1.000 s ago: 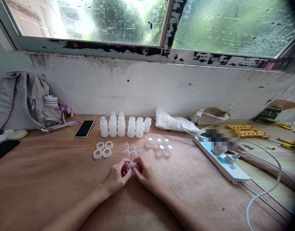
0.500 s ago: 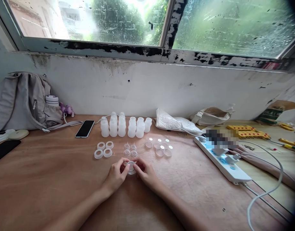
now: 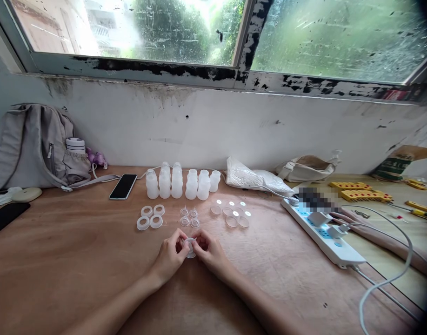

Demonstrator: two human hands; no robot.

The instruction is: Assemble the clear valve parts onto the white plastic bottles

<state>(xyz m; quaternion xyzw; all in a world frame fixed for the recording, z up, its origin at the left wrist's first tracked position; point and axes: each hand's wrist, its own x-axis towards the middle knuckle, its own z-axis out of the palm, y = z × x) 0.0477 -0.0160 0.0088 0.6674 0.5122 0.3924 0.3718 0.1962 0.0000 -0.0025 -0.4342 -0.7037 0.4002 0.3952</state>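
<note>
Between both hands, low at the middle of the view, is a small clear ring-shaped piece (image 3: 190, 254). My left hand (image 3: 171, 253) pinches its left side, and my right hand (image 3: 209, 251) has fingers closed on its right side. Just beyond the fingertips lie several clear nipple-like parts (image 3: 184, 221). Left of them are several translucent white rings (image 3: 143, 223); to the right, several thin clear discs (image 3: 231, 221) rest flat. Several frosted bottles (image 3: 176, 184) stand farther back in groups.
A phone (image 3: 123, 187) and a grey backpack (image 3: 35, 144) are at the left. Behind the discs lies a white plastic packet (image 3: 248, 177). A power strip (image 3: 325, 235) with cables crosses the right side, near another person's arm (image 3: 377, 232) and yellow blocks (image 3: 365, 193).
The clear piece has tilted slightly and shifted a little toward me between my fingers. Both hands stay closed around it.
</note>
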